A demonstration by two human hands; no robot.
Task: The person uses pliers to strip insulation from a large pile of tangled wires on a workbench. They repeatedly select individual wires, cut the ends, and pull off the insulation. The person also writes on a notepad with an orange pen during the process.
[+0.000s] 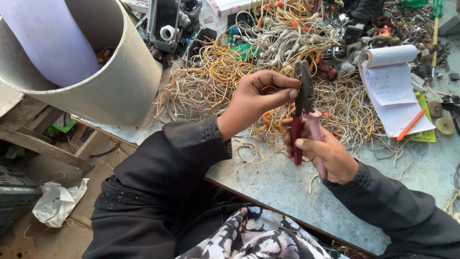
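My right hand (322, 152) grips the red and pink handles of a pair of pliers (303, 103), whose dark jaws point up and away from me. My left hand (256, 98) is pinched at the jaws, thumb and fingertips holding a thin orange wire (269, 89) against them. Both hands hover above a large tangled heap of orange and white wires (268, 62) spread over the grey worktable (268, 182).
A big white plastic pipe section (120, 81) stands at the left. A spiral notepad (395, 88) with an orange pen (411, 124) lies at the right. Screwdrivers, metal parts and circuit scraps crowd the back. Crumpled paper (57, 201) lies on the floor.
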